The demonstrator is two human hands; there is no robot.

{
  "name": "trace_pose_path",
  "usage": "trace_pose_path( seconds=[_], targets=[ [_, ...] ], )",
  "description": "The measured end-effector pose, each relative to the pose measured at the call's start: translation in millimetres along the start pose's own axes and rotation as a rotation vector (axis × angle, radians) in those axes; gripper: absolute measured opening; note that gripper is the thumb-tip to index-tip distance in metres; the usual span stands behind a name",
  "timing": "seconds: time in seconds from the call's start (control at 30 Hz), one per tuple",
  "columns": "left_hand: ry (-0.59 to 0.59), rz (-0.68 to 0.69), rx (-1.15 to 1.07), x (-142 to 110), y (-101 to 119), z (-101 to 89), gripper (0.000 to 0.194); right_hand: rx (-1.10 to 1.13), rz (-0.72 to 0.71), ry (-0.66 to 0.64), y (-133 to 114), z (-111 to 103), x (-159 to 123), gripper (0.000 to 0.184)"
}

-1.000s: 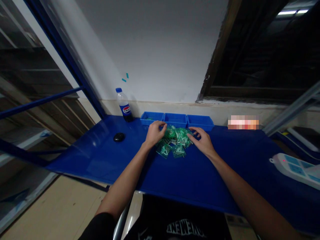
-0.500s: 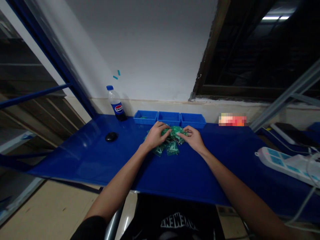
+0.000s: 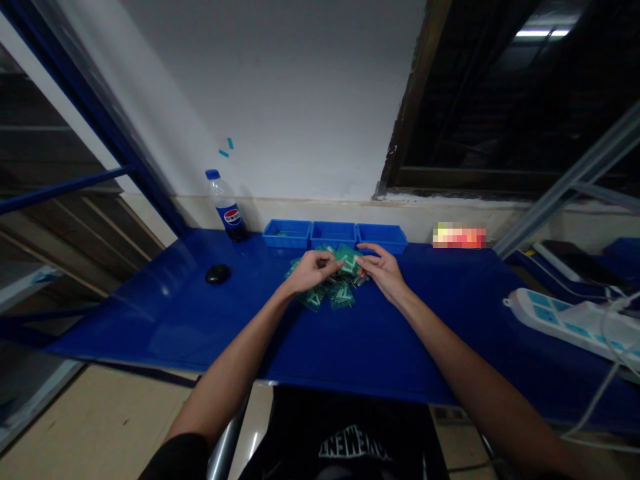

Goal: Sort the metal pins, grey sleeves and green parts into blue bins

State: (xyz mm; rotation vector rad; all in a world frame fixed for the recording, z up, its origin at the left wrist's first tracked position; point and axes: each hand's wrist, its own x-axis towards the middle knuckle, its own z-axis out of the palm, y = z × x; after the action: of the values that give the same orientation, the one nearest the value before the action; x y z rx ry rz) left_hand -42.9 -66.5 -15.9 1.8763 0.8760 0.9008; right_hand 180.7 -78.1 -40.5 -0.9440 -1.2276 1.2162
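Observation:
Between my two hands is a small green plastic packet (image 3: 347, 259) with pale, thin pieces showing inside. My left hand (image 3: 312, 270) pinches its left edge between thumb and fingers. On the other side, my right hand (image 3: 382, 270) grips the packet's right edge, its index finger lifted away. Below and around them lies a pile of similar green packets (image 3: 342, 295) on the blue table, some with metal pins or screws sticking out. The contents are too small to name surely.
Three blue trays (image 3: 333, 243) stand in a row behind the pile; the left one holds a little green material. A cola bottle (image 3: 231, 212) and a black computer mouse (image 3: 217, 273) are at the left. A white power strip (image 3: 560, 322) with cables lies at the right.
My hands have come up from the pile with one packet held between them. The right index finger has lifted. The whole view has shifted slightly.

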Motion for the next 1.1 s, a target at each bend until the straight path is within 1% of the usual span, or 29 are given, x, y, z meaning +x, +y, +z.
trace_pose_path(
  seconds=[0.07, 0.1, 0.13, 0.2, 0.27, 0.33, 0.43, 0.5, 0.57, 0.6, 0.67, 0.73, 0.83, 0.93, 1.03, 1.1],
  targets=[
    [0.010, -0.063, -0.071, 1.3, -0.4, -3.5, 0.050, -0.059, -0.022, 0.026, 4.2, -0.7, 1.8, 0.058],
    [0.042, -0.087, -0.104, 2.5, -1.6, -6.1, 0.051, -0.095, -0.038, 0.046, 7.3, -1.6, 2.8, 0.056],
    [0.094, -0.106, -0.141, 4.1, -3.6, -9.1, 0.051, -0.133, -0.055, 0.063, 10.7, -2.7, 3.8, 0.053],
    [0.243, -0.132, -0.228, 7.7, -9.8, -16.3, 0.052, -0.199, -0.082, 0.087, 17.7, -5.4, 5.3, 0.049],
    [0.412, -0.123, -0.301, 11.5, -18.0, -24.6, 0.054, -0.240, -0.096, 0.088, 23.1, -8.1, 6.1, 0.046],
    [0.537, -0.109, -0.325, 14.3, -26.3, -32.7, 0.054, -0.286, -0.116, 0.085, 25.7, -10.5, 6.0, 0.041],
    [0.618, -0.169, -0.321, 16.1, -35.4, -41.8, 0.065, -0.479, -0.220, 0.103, 25.1, -13.5, 5.1, 0.032],
    [0.634, -0.209, -0.296, 16.2, -38.3, -44.5, 0.069, -0.686, -0.342, 0.089, 24.7, -14.8, 4.5, 0.031],
    [0.623, -0.200, -0.243, 16.1, -38.7, -44.2, 0.066, -0.872, -0.435, 0.058, 26.4, -14.7, 4.3, 0.039],
    [0.606, -0.179, -0.207, 16.1, -38.1, -43.0, 0.063, -0.941, -0.453, 0.044, 28.0, -14.1, 4.2, 0.046],
    [0.559, -0.130, -0.137, 16.1, -35.5, -39.0, 0.058, -1.039, -0.442, 0.023, 32.0, -11.8, 4.0, 0.059],
    [0.513, -0.090, -0.079, 15.9, -31.9, -33.5, 0.053, -1.096, -0.427, 0.001, 35.2, -9.0, 3.6, 0.064],
    [0.455, -0.062, -0.008, 14.7, -26.8, -25.3, 0.048, -1.100, -0.448, -0.020, 35.9, -5.9, 3.1, 0.059],
    [0.413, -0.054, 0.056, 13.0, -24.3, -19.8, 0.046, -1.037, -0.476, 0.005, 32.7, -4.8, 3.2, 0.050],
    [0.398, -0.053, 0.108, 11.6, -24.6, -17.5, 0.046, -0.902, -0.506, 0.037, 29.9, -3.3, 3.8, 0.035],
    [0.392, -0.045, 0.134, 11.1, -25.0, -16.6, 0.046, -0.739, -0.479, 0.045, 29.5, -1.0, 4.3, 0.026]
  ],
)
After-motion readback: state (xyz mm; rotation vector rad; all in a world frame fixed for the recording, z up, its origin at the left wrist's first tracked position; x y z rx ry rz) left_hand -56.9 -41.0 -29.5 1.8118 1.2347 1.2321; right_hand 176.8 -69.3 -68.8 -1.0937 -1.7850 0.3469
